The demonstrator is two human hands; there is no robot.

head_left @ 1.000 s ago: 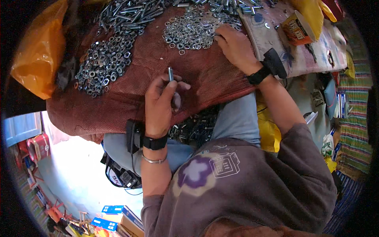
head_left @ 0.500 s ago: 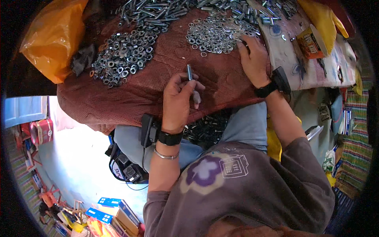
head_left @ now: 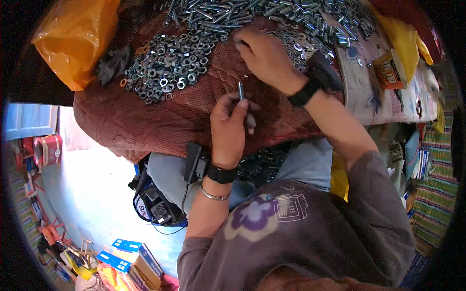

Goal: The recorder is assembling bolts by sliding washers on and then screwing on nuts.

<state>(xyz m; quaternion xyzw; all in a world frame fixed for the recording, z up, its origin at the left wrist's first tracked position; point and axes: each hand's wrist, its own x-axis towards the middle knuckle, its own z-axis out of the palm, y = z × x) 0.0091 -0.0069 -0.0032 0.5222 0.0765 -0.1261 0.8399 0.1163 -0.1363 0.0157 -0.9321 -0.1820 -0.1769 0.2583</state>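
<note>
My left hand [head_left: 229, 127] grips a short steel bolt [head_left: 241, 90] upright between thumb and fingers, over a reddish-brown quilted cloth [head_left: 145, 121] on my lap. My right hand [head_left: 263, 54] reaches across the cloth with its fingertips near the edge of a pile of steel nuts [head_left: 167, 65]; I cannot tell whether it pinches anything. A heap of washers [head_left: 296, 41] lies just behind that hand. Long bolts [head_left: 242, 14] are heaped along the far edge.
An orange plastic bag [head_left: 73, 39] lies at the far left. A small printed carton [head_left: 391, 72] sits on a patterned cloth [head_left: 388, 104] at the right, beside a yellow bag [head_left: 405, 43]. More fasteners [head_left: 262, 162] lie in my lap. Boxes [head_left: 126, 252] stand on the floor below.
My right hand has moved left from the washer heap toward the pile of nuts. My left hand keeps the bolt upright in about the same place.
</note>
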